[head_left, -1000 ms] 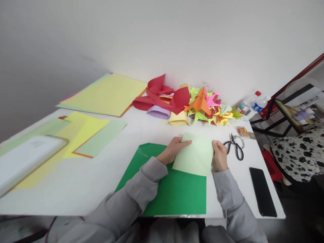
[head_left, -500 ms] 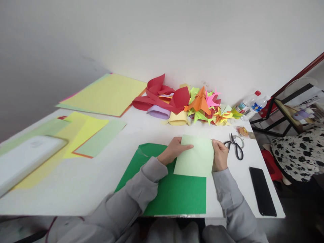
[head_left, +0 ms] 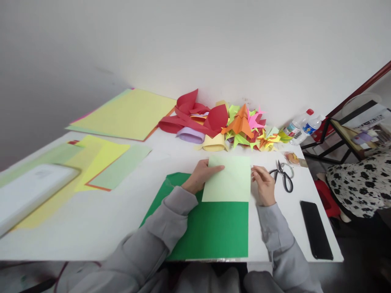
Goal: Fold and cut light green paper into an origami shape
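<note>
My left hand (head_left: 203,176) grips the left edge of a pale green paper sheet (head_left: 227,181), its thumb lying on top and the other fingers hidden beneath. The sheet is held over a larger dark green sheet (head_left: 218,234) on the white table. Just off the right edge of the pale sheet is my right hand (head_left: 263,185), its fingers loosely bent and thumb and forefinger a little apart. To the right of that hand lie black-handled scissors (head_left: 284,177).
Folded paper shapes, including an orange one (head_left: 240,122) and red pieces (head_left: 191,116), line the wall. Stacked yellow paper (head_left: 128,112) lies at back left, a white box-like object (head_left: 33,191) in front. Bottles (head_left: 307,130) and a black phone (head_left: 316,230) are rightward; a person's patterned clothing (head_left: 357,181) is beyond.
The pale green sheet and my left hand have shifted left and slightly away from me. My right hand has let go of the sheet's right edge.
</note>
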`<control>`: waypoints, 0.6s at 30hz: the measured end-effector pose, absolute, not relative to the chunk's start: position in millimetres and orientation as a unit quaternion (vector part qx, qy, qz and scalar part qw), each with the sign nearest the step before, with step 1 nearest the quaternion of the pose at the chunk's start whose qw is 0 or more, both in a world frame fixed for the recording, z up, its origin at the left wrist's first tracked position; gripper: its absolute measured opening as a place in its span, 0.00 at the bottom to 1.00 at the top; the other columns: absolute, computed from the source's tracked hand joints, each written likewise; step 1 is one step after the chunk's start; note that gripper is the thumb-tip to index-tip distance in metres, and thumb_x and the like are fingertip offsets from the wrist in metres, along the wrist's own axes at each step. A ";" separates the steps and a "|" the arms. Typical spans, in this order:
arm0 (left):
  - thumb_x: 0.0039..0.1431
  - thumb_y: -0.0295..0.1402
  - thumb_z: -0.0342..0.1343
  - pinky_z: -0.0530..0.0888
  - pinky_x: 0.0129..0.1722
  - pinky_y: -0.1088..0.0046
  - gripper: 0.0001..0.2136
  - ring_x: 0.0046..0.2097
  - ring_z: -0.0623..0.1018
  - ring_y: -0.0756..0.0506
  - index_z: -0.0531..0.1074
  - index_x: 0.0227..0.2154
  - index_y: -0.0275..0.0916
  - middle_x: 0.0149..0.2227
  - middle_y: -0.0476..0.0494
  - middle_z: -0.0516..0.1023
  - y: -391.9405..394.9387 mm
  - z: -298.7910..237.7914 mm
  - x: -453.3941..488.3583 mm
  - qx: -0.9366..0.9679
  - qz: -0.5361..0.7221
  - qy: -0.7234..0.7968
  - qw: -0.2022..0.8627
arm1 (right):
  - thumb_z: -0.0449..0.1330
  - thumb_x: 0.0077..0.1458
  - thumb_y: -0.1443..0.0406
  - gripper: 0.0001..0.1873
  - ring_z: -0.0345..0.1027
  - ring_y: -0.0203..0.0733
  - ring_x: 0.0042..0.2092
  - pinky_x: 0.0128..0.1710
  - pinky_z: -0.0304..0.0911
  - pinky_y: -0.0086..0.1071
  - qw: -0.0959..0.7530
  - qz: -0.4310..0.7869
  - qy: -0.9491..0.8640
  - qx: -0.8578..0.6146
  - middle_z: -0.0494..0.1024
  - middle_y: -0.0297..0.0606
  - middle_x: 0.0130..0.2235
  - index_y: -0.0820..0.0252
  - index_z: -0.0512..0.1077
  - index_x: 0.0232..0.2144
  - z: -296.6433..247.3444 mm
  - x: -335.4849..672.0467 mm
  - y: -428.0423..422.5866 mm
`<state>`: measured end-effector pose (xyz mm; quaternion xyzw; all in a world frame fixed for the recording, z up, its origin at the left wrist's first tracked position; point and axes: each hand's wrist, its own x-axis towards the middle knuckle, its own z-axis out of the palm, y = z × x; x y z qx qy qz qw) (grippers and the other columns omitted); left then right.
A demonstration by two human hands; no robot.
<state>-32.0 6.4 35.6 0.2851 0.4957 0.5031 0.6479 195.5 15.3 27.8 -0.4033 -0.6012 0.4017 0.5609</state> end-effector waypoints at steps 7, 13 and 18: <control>0.33 0.36 0.71 0.78 0.27 0.66 0.19 0.28 0.80 0.42 0.77 0.30 0.31 0.28 0.40 0.82 6.4 35.6 -32.0 0.276 0.502 0.501 0.648 | 0.64 0.52 0.60 0.07 0.70 0.43 0.40 0.41 0.67 0.37 0.444 0.440 -0.697 -0.351 0.74 0.39 0.38 0.49 0.81 0.34 25.6 193.7 11.6; 0.33 0.37 0.71 0.77 0.27 0.68 0.19 0.27 0.80 0.43 0.77 0.30 0.32 0.29 0.40 0.82 5.7 37.0 -31.7 0.287 0.504 0.497 0.646 | 0.70 0.43 0.60 0.12 0.70 0.41 0.38 0.40 0.68 0.35 0.426 0.482 -0.671 -0.369 0.74 0.37 0.36 0.49 0.81 0.34 21.3 192.5 11.8; 0.35 0.37 0.70 0.76 0.26 0.69 0.18 0.26 0.78 0.44 0.76 0.29 0.31 0.26 0.42 0.81 5.7 36.9 -31.6 0.289 0.507 0.505 0.636 | 0.70 0.43 0.60 0.14 0.70 0.46 0.47 0.50 0.65 0.40 0.401 0.508 -0.682 -0.339 0.75 0.40 0.43 0.49 0.80 0.37 27.6 192.6 9.6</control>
